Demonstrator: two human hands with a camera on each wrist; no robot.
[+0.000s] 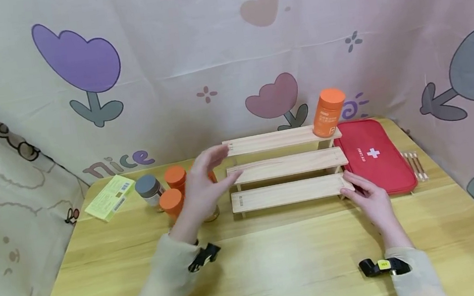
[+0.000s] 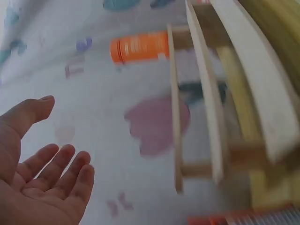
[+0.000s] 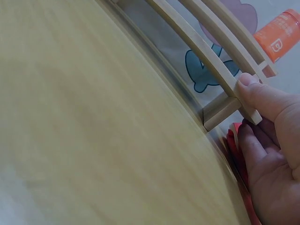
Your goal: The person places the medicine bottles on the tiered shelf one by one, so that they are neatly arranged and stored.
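Note:
A three-tier wooden display rack (image 1: pixel 288 193) stands near the back of the table. My right hand (image 1: pixel 372 201) pinches the right end of its lowest tier, thumb above and fingers below, as the right wrist view shows. An orange bottle (image 1: pixel 328 113) stands on the right end of the top tier. My left hand (image 1: pixel 203 188) is in the air by the rack's left end, holding nothing; in the left wrist view its fingers (image 2: pixel 70 176) are spread from the thumb. Partly behind this hand are several bottles, including an orange-capped bottle (image 1: pixel 171 201).
A red first aid pouch (image 1: pixel 377 169) lies right of the rack, with a pack of cotton swabs (image 1: pixel 416 166) beyond it. On the left are a grey-capped bottle (image 1: pixel 149 190) and a yellow-green box (image 1: pixel 110 198). A patterned curtain (image 1: pixel 179 50) hangs behind the table.

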